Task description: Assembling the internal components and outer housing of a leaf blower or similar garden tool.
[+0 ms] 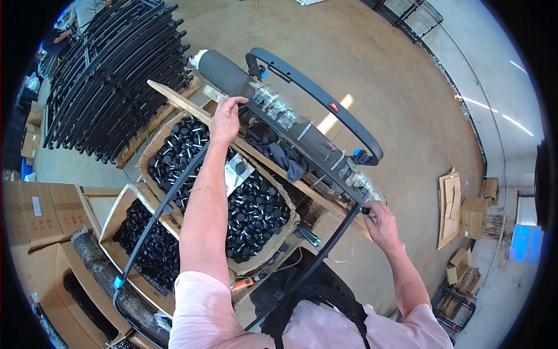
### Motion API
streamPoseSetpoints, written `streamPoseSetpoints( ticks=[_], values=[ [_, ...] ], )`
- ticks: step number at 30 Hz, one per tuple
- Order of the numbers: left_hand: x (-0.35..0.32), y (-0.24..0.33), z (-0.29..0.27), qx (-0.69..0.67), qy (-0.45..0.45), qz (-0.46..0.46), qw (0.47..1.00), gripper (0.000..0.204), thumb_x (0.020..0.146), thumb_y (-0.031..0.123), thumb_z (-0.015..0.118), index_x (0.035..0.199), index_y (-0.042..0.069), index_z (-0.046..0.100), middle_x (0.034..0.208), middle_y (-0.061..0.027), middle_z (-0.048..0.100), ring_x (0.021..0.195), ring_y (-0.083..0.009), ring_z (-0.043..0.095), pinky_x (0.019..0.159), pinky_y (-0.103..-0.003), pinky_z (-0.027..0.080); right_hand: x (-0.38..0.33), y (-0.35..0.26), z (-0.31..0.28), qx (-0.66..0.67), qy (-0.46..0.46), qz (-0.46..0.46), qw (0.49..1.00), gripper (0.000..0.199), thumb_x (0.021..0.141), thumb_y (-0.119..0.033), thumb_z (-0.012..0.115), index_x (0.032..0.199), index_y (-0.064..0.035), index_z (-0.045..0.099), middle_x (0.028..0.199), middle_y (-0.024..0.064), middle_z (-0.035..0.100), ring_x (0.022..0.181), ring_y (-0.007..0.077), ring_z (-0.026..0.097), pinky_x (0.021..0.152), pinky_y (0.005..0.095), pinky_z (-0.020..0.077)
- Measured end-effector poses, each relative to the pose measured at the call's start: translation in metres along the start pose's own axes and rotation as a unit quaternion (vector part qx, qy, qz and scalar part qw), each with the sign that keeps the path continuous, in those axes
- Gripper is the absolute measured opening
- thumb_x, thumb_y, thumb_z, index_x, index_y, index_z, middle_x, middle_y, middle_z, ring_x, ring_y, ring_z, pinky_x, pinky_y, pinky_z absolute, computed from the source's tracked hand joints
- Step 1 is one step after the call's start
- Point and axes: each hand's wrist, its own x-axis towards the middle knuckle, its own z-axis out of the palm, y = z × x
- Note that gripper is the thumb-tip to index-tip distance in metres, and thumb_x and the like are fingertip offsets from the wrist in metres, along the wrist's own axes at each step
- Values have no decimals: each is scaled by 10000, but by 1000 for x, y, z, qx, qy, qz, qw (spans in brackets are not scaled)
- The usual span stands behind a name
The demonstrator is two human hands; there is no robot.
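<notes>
A black tubular metal frame lies across a padded support wrapped in dark foam and clear film. My left hand is closed at the frame's far left corner, thumb and fingers on the tube. At its right corner, my right hand pinches a small black knob against the tube end. A curved black bar with a red label and blue pieces rises beyond the padding. Below my left forearm, a carton holds many black round-headed screw feet.
Small black plastic parts fill another carton on the left. An orange-handled tool lies near my body. Black frames are stacked at the far left, near another person. Flattened cardboard leans at the right.
</notes>
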Motion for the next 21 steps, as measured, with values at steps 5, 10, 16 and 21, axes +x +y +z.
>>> streamPoseSetpoints(
  ticks=[5,10,16,21],
  values=[
    [2,23,-1,4,-4,-156,988,246,1101,317,526,1225,228,720,1281,-98,719,1184,-302,686,972,-423,528,-3,-1,6,-28,-13,-46,998,332,858,21,692,1184,-41,672,1232,156,640,1080,350,681,911,437,584],
    [0,19,-5,18,13,-119,993,303,1051,431,593,1214,212,725,1228,-82,707,1106,-277,703,943,-429,532,2,-9,7,-55,-19,-47,997,328,868,-21,725,1192,-41,680,1231,153,630,1049,351,687,891,446,587],
    [-2,10,-5,1,-16,-71,997,310,973,292,718,1270,203,729,1157,-51,678,980,-220,700,911,-383,542,8,-17,9,-123,-37,14,992,293,929,-172,737,1190,-47,693,1110,149,686,947,350,720,825,443,594],
    [-3,-4,-8,-79,-6,-87,993,279,989,276,690,1254,197,731,1160,-65,675,982,-224,700,917,-386,541,14,-23,10,-140,-22,41,989,260,976,-282,705,1119,-65,710,1029,156,754,899,337,745,781,450,595]
  ],
)
